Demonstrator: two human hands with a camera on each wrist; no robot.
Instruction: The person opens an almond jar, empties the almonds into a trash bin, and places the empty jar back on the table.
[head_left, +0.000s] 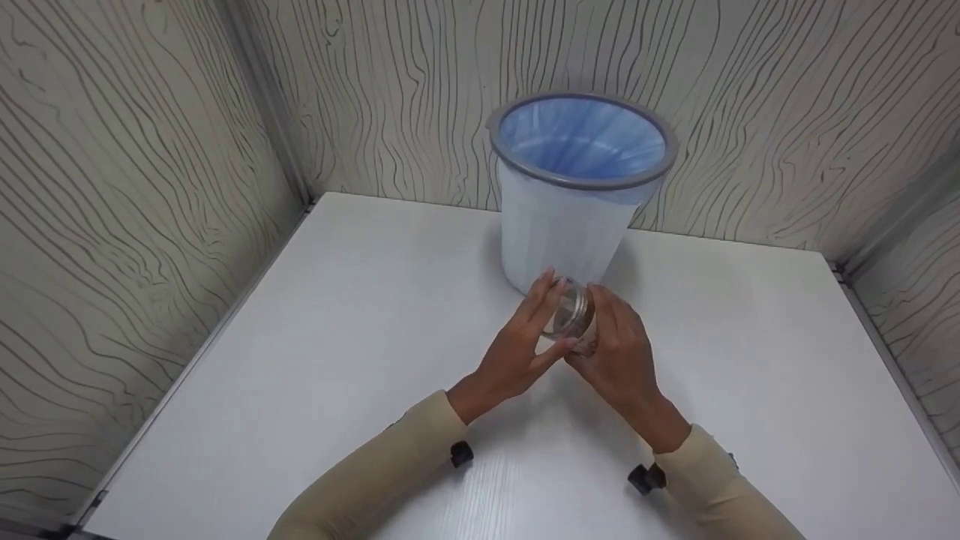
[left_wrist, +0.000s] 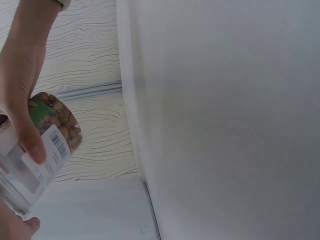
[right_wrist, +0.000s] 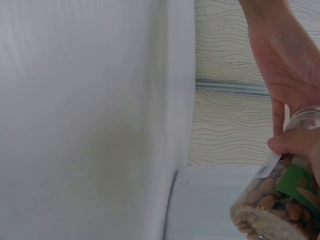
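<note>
A clear plastic jar of nuts (head_left: 571, 311) with a green and white label is held tilted above the white table, right in front of the bin. My left hand (head_left: 541, 319) grips its ridged clear top end between fingers and thumb. My right hand (head_left: 613, 330) wraps the jar's body from the right. The left wrist view shows the jar (left_wrist: 50, 135) with the right hand's thumb (left_wrist: 31, 145) pressed on the label. In the right wrist view the nut-filled base (right_wrist: 270, 210) points down, and the left hand (right_wrist: 285, 65) reaches to the jar's top.
A white waste bin (head_left: 559, 232) with a grey rim and blue liner stands at the back of the table (head_left: 337, 360), just beyond the hands. Its wall (left_wrist: 225, 120) fills both wrist views. Wood-grain panels (head_left: 112, 225) close in the table on three sides.
</note>
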